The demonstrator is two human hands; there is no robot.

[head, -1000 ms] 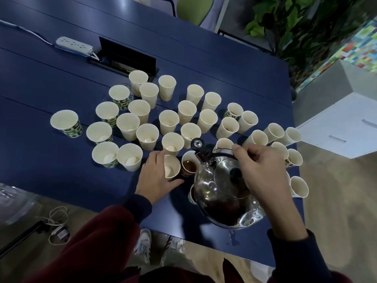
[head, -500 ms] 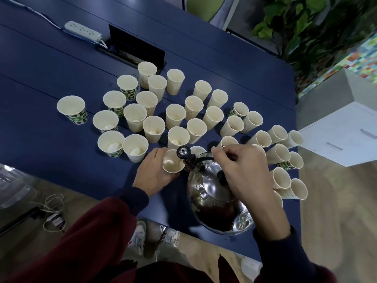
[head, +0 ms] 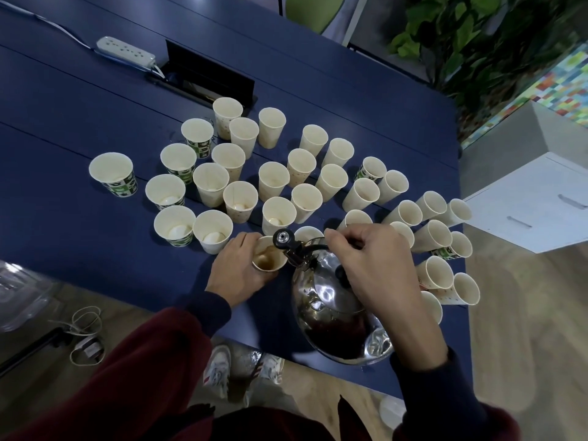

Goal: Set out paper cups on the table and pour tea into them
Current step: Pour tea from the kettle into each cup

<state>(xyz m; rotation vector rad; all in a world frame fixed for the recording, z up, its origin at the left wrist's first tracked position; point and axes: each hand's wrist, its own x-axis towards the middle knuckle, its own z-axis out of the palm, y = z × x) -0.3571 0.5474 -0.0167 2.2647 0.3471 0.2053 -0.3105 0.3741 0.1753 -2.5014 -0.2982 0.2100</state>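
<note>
Several paper cups stand crowded on the dark blue table. My left hand grips one cup near the table's front edge; brown tea lies in its bottom. My right hand grips the black handle of a shiny steel kettle, tilted with its spout over that cup's rim. A cup just behind the spout is partly hidden by the kettle and my right hand.
A white power strip and an open black cable box lie at the back of the table. A white cabinet stands to the right, plants behind it. Cables lie on the floor at left.
The kettle's spout has moved left from the cup filled before to the cup in my left hand, and tea now shows in that cup. My left hand has closed round it.
</note>
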